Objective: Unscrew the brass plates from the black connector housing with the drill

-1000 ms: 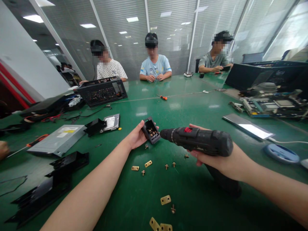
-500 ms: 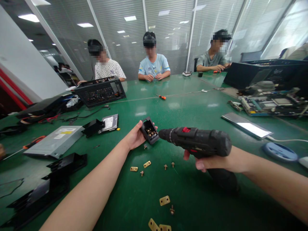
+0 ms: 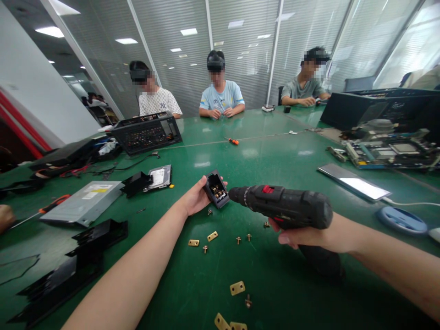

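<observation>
Green tabletop (image 3: pixel 182 288), glass partition (image 3: pixel 247 68) at 12 o'clock. L hand (image 3: pixel 196 198) holds blk box (image 3: pixel 223 200) nr view ctr, brass-colored bits (image 3: pixel 216 191) inside. R hand (image 3: pixel 309 237) wrapped round drill (image 3: pixel 288 206) at box's 3 o'clock, chuck (image 3: pixel 239 195) pointing 9, contact w/ box unclear. Loose screws (image 3: pixel 238 240) + brass plates (image 3: pixel 237 288) toward 6 o'clock.

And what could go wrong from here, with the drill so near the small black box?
The right hand aims the drill toward the left hand, so a slip might hurt it. The black box is held only by hand and could twist. Small screws lie loose nearby; a bump might scatter them.
</observation>
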`<state>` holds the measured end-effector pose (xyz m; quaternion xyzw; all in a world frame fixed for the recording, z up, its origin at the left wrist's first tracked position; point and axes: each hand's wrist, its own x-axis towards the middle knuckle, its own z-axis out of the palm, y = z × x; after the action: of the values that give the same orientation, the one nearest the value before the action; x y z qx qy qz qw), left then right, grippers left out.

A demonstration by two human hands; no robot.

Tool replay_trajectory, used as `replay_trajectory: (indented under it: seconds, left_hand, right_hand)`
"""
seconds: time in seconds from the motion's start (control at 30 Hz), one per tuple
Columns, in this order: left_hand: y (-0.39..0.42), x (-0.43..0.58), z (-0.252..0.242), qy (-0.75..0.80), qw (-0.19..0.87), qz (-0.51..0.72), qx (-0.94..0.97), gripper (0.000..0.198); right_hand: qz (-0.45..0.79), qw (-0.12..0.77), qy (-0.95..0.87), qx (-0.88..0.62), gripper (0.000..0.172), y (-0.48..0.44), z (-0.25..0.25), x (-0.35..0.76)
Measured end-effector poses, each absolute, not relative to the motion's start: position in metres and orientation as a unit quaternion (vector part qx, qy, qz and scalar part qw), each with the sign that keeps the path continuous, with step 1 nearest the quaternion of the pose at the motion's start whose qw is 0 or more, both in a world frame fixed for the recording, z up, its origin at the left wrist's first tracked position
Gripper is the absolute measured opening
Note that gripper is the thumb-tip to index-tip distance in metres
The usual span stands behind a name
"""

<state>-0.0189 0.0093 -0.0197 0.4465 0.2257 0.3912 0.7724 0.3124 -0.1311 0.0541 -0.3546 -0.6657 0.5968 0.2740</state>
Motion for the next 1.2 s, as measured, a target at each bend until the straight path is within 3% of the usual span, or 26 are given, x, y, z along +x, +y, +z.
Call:
replay_trajectory:
  seconds: [0.2,0.33,0.5,0.7,1.2]
  left_hand:
    - [0.011,-0.019,-0.021,0.22,0.772,0.389,0.451,0.067]
    - [0.012,-0.019,-0.022,0.219,0.774,0.393,0.446,0.065]
    - [0.011,-0.019,-0.021,0.229,0.774,0.395,0.438,0.067]
    - [0.01,-0.018,-0.019,0.234,0.775,0.395,0.434,0.067]
    - [0.01,-0.018,-0.018,0.238,0.772,0.391,0.441,0.067]
  right_hand:
    - [0.587,0.276,-0.674,-0.352,0.036,-0.132,0.058,0.311]
    - [0.593,0.274,-0.667,-0.359,0.042,-0.131,0.058,0.311]
    - [0.584,0.261,-0.686,-0.347,0.026,-0.131,0.056,0.313]
    - [0.565,0.264,-0.699,-0.35,0.033,-0.133,0.058,0.311]
    - [0.551,0.254,-0.708,-0.361,0.028,-0.135,0.065,0.309]
